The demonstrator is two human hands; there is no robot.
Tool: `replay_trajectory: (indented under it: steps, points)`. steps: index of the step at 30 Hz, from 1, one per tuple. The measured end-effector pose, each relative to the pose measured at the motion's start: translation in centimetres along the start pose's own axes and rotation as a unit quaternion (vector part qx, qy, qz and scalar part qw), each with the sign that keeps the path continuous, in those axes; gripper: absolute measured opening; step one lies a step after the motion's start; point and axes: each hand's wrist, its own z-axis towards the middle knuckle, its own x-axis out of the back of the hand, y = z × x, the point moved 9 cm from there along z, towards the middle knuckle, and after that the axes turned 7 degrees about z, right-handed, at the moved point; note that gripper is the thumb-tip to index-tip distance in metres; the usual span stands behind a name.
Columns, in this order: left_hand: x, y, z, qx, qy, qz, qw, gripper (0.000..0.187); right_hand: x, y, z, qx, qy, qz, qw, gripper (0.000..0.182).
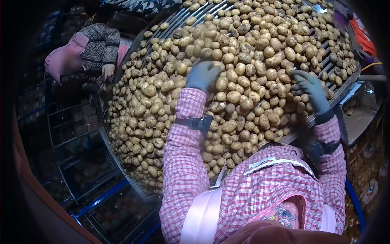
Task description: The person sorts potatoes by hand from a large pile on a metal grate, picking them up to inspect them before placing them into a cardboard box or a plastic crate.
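A deep heap of potatoes (233,96), pale brown and partly muddy, lies in front of me. My left hand (203,75), in a grey-blue glove, is over the middle of the heap. Its fingers are bent round a potato (219,65) at their tips; the palm side is hidden. On the right side of the heap is my right hand (312,89), gloved the same way. Its fingers are apart and slightly curved above the potatoes, with nothing visibly held.
Metal bars (195,21) of a slatted table show under the heap. A person (95,51) in a pink hood is at the left edge. Another person's red garment (362,34) shows at the upper right. A metal chute (359,122) is beside my right arm.
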Motion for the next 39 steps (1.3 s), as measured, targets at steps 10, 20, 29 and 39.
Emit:
replay_trajectory:
  steps: [10, 20, 29, 39]
  points:
    - [-3.5, 0.5, 3.5, 0.039, -0.036, 0.236, 0.97, 0.071, -12.9, 4.3, 4.6, -0.075, -0.145, 0.05, 0.985, 0.039]
    - [0.4, 9.8, -1.8, -0.164, -0.075, -0.119, 0.976, 0.051, -15.4, 6.7, 3.3, -0.247, -0.167, 0.317, 0.9, 0.046]
    - [8.1, -3.8, 13.7, 0.045, 0.222, 0.263, 0.938, 0.055, -11.8, 5.4, 2.5, -0.099, -0.18, 0.199, 0.958, 0.025]
    - [-1.1, 2.9, 0.8, 0.038, -0.101, -0.642, 0.759, 0.031, -13.7, 3.6, -0.5, -0.09, -0.254, 0.314, 0.91, 0.04]
